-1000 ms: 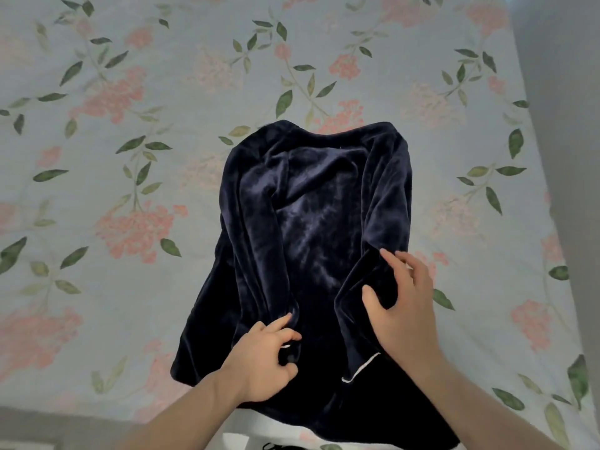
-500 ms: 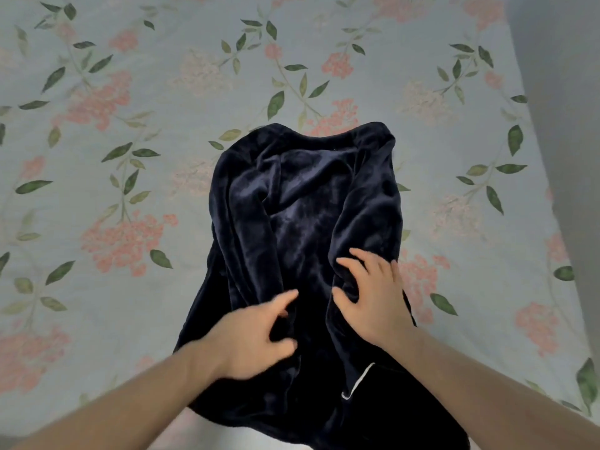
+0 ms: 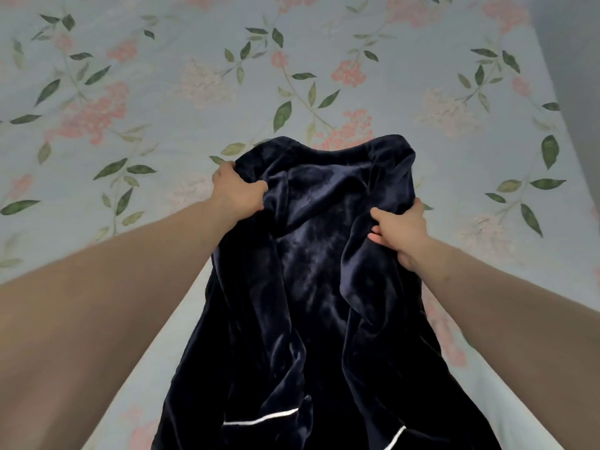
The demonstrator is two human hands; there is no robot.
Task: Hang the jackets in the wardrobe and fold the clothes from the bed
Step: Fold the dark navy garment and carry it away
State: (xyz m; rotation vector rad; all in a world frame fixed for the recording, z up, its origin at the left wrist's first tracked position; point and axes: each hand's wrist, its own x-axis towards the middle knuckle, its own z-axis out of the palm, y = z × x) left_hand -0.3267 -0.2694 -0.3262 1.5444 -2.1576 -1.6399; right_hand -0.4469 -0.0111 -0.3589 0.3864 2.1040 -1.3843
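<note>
A dark navy velvet garment (image 3: 321, 287) with thin white piping near its lower edge lies lengthwise on the bed, its sleeves folded inward over the middle. My left hand (image 3: 238, 193) is closed on the fabric at its far left corner. My right hand (image 3: 401, 232) grips the folded right side a little nearer to me. Both arms stretch out over the garment's sides. The near end of the garment runs out of view at the bottom.
The bed is covered by a pale blue sheet (image 3: 130, 125) with pink flowers and green leaves. A grey wall (image 3: 574, 60) borders the bed on the right.
Both hands moved from the garment's near, lower part up to its far end and closed on the fabric. The view came closer and lower over the garment.
</note>
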